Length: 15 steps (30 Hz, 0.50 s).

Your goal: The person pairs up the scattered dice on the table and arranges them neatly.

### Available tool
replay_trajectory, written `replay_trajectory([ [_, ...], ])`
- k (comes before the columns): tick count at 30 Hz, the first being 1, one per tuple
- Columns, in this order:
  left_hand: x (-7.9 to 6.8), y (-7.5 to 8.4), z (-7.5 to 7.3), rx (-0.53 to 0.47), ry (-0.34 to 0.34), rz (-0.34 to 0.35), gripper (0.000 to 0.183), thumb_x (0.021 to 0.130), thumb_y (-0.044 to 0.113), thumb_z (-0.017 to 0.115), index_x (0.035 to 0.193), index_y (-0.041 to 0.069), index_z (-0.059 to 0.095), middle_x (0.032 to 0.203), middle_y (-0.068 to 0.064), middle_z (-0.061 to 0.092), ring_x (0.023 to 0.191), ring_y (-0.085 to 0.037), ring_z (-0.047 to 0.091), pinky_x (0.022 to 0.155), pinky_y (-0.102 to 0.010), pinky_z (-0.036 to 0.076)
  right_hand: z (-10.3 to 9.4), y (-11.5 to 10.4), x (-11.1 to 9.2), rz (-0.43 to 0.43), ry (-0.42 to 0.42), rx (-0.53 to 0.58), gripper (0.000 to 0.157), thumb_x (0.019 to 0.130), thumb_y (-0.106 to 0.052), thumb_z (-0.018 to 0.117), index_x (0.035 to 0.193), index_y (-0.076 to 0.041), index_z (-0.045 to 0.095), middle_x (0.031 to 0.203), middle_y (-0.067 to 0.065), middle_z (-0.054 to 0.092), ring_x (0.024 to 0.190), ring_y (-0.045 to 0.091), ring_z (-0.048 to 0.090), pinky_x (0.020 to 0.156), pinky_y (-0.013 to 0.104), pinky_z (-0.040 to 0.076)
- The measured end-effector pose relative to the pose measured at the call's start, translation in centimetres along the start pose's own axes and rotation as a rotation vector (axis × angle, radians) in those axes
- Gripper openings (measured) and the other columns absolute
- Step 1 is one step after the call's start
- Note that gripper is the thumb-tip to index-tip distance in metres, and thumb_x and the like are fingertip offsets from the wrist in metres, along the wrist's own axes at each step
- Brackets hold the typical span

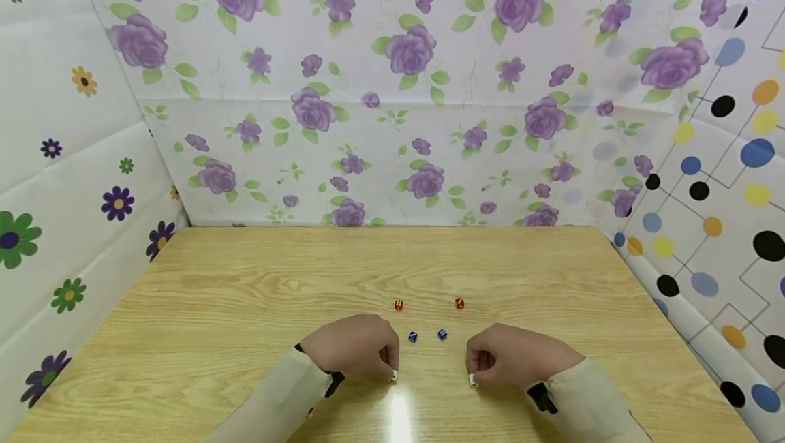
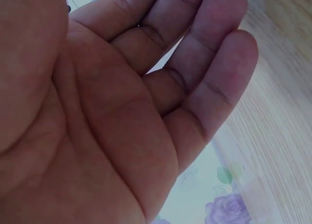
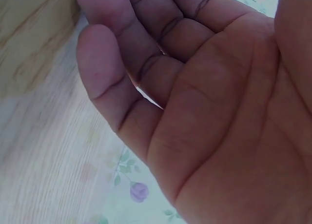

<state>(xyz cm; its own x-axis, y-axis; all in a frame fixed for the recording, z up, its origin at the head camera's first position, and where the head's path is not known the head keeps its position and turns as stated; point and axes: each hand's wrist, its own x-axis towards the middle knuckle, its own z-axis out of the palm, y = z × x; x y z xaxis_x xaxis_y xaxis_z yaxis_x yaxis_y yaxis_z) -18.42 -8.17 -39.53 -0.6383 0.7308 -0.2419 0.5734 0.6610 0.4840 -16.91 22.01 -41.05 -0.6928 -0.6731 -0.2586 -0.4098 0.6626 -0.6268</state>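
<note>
My left hand (image 1: 357, 347) pinches a white die (image 1: 393, 376) between thumb and finger, low over the wooden table (image 1: 257, 293). Opposite it, my right hand (image 1: 518, 356) pinches another white die (image 1: 473, 380) in the same way. Between and just beyond the hands lie two blue dice, a left one (image 1: 413, 337) and a right one (image 1: 442, 334). Farther back sit two red dice, one on the left (image 1: 398, 304) and one on the right (image 1: 459, 303). Both wrist views show the palm (image 2: 117, 116) and curved fingers (image 3: 100, 63); the white dice are hidden there.
A cloth with purple roses (image 1: 411, 51) hangs behind the table's far edge. Flowered cloth (image 1: 55, 157) borders the left side, and dotted cloth (image 1: 711, 177) the right. Bright glare (image 1: 401, 419) falls on the tabletop between the forearms.
</note>
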Motion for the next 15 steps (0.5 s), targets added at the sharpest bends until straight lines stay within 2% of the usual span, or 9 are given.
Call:
replay_trajectory([
  [11, 0.0, 0.39, 0.27, -0.004, -0.004, -0.012, 0.011, 0.087, 0.02, 0.084, 0.081, 0.024, 0.076, 0.078, 0.02, 0.064, 0.071, 0.003, 0.059, 0.069, -0.02, 0.051, 0.5, -0.5, 0.35, -0.019, 0.002, -0.036, 0.018, 0.093, -0.016, 0.076, 0.084, -0.028, 0.066, 0.078, -0.017, 0.062, 0.068, -0.001, 0.053, 0.066, 0.023, 0.049],
  [15, 0.09, 0.56, 0.41, -0.011, -0.005, 0.006, 0.011, 0.087, 0.018, 0.083, 0.081, 0.023, 0.077, 0.078, 0.02, 0.064, 0.071, 0.003, 0.059, 0.068, -0.02, 0.051, 0.74, -0.62, 0.51, -0.025, -0.003, -0.028, 0.017, 0.093, -0.016, 0.076, 0.083, -0.027, 0.066, 0.078, -0.017, 0.062, 0.067, -0.001, 0.053, 0.065, 0.022, 0.049],
])
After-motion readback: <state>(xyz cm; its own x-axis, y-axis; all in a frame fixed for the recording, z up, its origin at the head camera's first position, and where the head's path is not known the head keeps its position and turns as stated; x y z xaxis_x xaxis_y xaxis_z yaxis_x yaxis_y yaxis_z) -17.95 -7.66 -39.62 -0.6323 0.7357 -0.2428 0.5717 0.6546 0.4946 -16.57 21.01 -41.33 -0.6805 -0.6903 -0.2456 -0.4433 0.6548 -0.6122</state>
